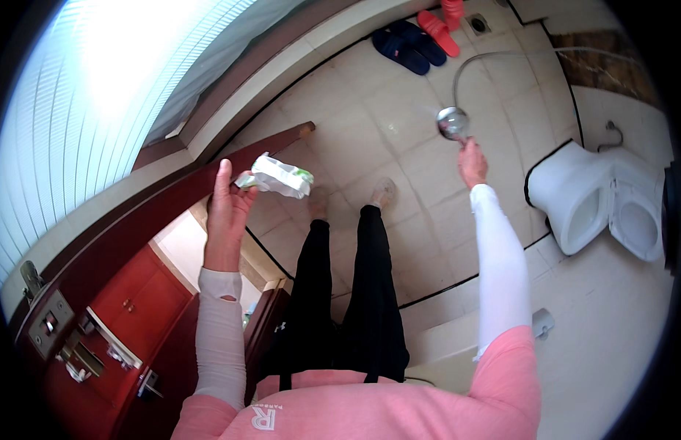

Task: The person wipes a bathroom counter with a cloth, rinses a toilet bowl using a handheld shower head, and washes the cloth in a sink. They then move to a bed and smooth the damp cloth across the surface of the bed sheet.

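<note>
In my left hand (226, 220) is a crumpled white and green plastic packet (284, 177), pinched at its near end by the fingers while the thumb stands apart. What the packet holds cannot be made out. My right hand (472, 165) grips the handle of a chrome handheld shower head (452, 122). A grey flexible hose (472, 58) curves from the shower head towards the wall at the upper right. Both hands are raised above the tiled floor (368, 143), well apart from each other.
A white toilet (574, 203) with its lid raised stands at right. Navy slippers (409, 47) and coral slippers (439, 33) lie near a floor drain (477, 24). An open dark red door (252, 148) reaches in from the left, close to my left hand. My feet are on the tiles.
</note>
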